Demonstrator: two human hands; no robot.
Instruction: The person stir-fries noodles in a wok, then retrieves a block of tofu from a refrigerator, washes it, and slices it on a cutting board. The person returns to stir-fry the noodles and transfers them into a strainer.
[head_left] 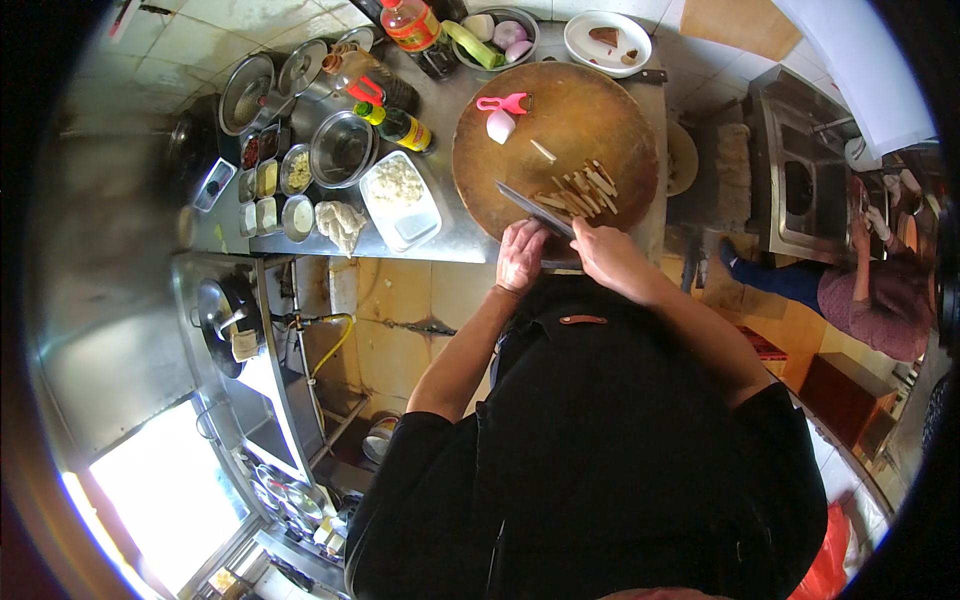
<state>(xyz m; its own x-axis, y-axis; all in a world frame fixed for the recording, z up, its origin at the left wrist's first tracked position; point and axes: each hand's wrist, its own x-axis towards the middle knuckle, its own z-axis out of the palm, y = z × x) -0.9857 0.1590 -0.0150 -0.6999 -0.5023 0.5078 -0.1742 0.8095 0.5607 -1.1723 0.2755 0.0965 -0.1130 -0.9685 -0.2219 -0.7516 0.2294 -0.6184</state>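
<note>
A round wooden chopping board (500, 190) lies on the steel counter in front of me. My right hand (605, 252) grips a knife (535, 209) whose blade slants toward the far left over the board's near part. Close beside the blade, my left hand (521, 256) has its fingers curled down at the board's near edge; whatever lies under them is hidden. Several pale cut sticks with brownish edges (582, 190) form a loose pile just beyond the knife, and a single pale stick (543, 150) sits farther off. Toward the far left are a pink peeler (504, 103) and a peeled whitish onion-like piece (500, 126).
Left of the board stand a white tray of chopped white food (398, 200), a green-capped bottle (395, 127), metal bowls (342, 150) and a crumpled cloth (340, 224). Behind it are a vegetable bowl (495, 40) and white plate (607, 44). Another person (870, 300) works at the right near a sink (795, 190).
</note>
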